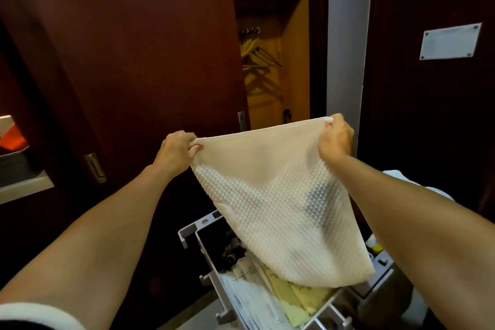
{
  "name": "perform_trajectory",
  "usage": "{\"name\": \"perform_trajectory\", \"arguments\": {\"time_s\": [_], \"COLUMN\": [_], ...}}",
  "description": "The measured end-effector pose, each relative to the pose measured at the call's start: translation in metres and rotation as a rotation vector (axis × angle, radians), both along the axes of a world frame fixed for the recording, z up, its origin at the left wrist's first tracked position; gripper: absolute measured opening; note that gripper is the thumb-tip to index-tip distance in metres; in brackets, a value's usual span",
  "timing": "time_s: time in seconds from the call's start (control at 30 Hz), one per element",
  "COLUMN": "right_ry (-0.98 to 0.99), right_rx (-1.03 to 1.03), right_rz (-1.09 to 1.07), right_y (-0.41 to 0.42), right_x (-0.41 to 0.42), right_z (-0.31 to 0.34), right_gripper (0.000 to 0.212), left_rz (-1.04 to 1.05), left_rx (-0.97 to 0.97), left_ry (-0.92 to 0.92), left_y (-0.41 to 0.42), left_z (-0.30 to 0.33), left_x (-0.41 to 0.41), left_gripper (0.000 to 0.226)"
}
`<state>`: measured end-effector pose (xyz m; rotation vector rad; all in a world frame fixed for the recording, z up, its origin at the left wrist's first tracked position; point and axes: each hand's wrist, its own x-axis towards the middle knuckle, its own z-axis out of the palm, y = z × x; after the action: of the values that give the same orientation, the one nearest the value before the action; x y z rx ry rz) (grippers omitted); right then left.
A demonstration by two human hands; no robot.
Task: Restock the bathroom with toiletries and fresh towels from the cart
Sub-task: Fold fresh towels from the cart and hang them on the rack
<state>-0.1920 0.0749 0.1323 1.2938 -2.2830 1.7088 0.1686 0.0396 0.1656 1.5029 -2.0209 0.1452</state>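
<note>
Cart tray and what we see lying in it

We look down on the grey cart (211,257), whose open top tray is split by walls into compartments. In the long compartment nearest us lie flat paper sachets (257,303), white ones to the left and pale yellow ones (297,300) to the right, overlapping each other. Further back in the same tray we make out small dark bottles (231,258) beside white tubes, though the towel hides much of them. At the right edge a yellow item (376,248) sits in another compartment; we cannot tell what it is.
</note>
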Motion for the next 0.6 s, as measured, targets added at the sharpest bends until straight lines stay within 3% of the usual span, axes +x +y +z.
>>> {"name": "perform_trajectory", "arguments": {"time_s": [0.3, 0.6], "right_ry": [0.084, 0.176], "right_rx": [-0.139, -0.202], "right_rz": [-0.038, -0.037], "right_y": [-0.004, -0.015], "right_x": [0.004, 0.003], "right_z": [0.062, 0.109], "right_gripper": [0.028, 0.029], "left_rz": [0.237, 0.387], "left_rx": [-0.263, -0.324], "left_ry": [-0.181, -0.218], "left_y": [-0.004, -0.009], "left_z": [0.056, 0.110], "left_x": [-0.013, -0.023], "left_gripper": [0.037, 0.044]}}
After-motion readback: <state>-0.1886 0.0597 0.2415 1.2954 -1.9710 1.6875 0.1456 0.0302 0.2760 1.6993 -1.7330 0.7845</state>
